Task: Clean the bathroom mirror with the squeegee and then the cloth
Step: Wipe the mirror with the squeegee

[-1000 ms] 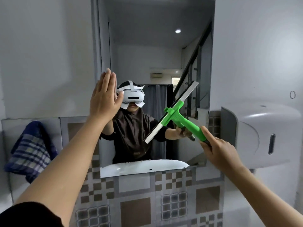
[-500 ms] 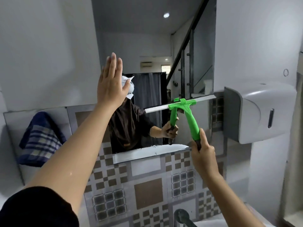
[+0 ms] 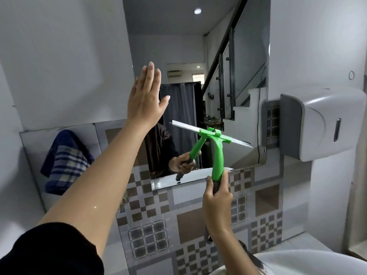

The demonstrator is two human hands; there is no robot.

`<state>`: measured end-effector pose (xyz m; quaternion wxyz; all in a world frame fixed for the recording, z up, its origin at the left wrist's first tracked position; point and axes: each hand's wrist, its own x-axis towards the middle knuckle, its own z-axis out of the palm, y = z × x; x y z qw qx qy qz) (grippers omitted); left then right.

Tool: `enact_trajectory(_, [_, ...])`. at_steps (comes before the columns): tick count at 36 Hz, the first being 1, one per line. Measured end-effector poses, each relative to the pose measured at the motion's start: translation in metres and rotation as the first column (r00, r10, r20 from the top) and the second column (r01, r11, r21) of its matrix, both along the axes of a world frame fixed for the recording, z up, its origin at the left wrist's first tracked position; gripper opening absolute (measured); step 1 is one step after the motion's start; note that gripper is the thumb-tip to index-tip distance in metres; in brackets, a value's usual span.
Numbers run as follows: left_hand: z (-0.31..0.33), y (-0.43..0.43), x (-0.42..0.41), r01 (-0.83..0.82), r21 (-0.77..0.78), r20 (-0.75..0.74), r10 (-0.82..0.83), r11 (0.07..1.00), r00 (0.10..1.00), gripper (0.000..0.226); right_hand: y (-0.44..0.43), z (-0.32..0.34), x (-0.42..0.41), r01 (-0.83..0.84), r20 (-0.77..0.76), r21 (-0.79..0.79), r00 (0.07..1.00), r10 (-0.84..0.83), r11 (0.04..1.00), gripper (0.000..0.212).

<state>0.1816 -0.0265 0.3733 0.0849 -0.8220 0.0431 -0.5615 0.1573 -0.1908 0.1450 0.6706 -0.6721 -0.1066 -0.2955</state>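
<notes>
The bathroom mirror hangs on the wall ahead, above a band of patterned tiles. My right hand grips the lower end of the green squeegee. Its blade lies across the mirror's lower right part, tilted down to the right. My left hand is raised flat with its fingers together, at the mirror's left edge, and holds nothing. A blue checked cloth hangs on the wall at the left, apart from both hands.
A white and grey wall dispenser juts out just right of the mirror. The white basin's rim shows at the bottom right. The patterned tile band runs below the mirror. The mirror reflects a staircase and a curtain.
The squeegee's blade has swung from steeply tilted to nearly level, and now slopes down to the right, lower on the mirror. My view has shifted left and down. My left hand stays raised.
</notes>
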Motion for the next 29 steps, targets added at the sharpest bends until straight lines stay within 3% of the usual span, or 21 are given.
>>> enact_trajectory(10, [-0.009,0.001,-0.001,0.016,0.008,-0.004,-0.016,1.0,1.0,0.066,0.015,-0.015,-0.02,0.02,0.022,-0.186,1.0,-0.016,0.982,0.053])
enact_trajectory(19, [-0.023,0.0,-0.003,0.01,-0.002,-0.015,-0.01,1.0,1.0,0.066,0.004,-0.021,-0.033,0.036,0.004,-0.472,0.999,-0.039,0.881,0.059])
enact_trajectory(24, [-0.035,-0.002,-0.004,0.0,-0.018,-0.016,-0.001,1.0,1.0,0.065,-0.023,-0.007,-0.03,0.114,0.089,-0.626,0.993,-0.075,0.772,0.056])
enact_trajectory(29, [-0.046,-0.007,-0.002,0.019,-0.093,0.001,-0.019,0.995,1.0,0.065,-0.058,0.001,-0.012,0.258,0.278,-0.754,0.959,-0.062,0.604,0.059])
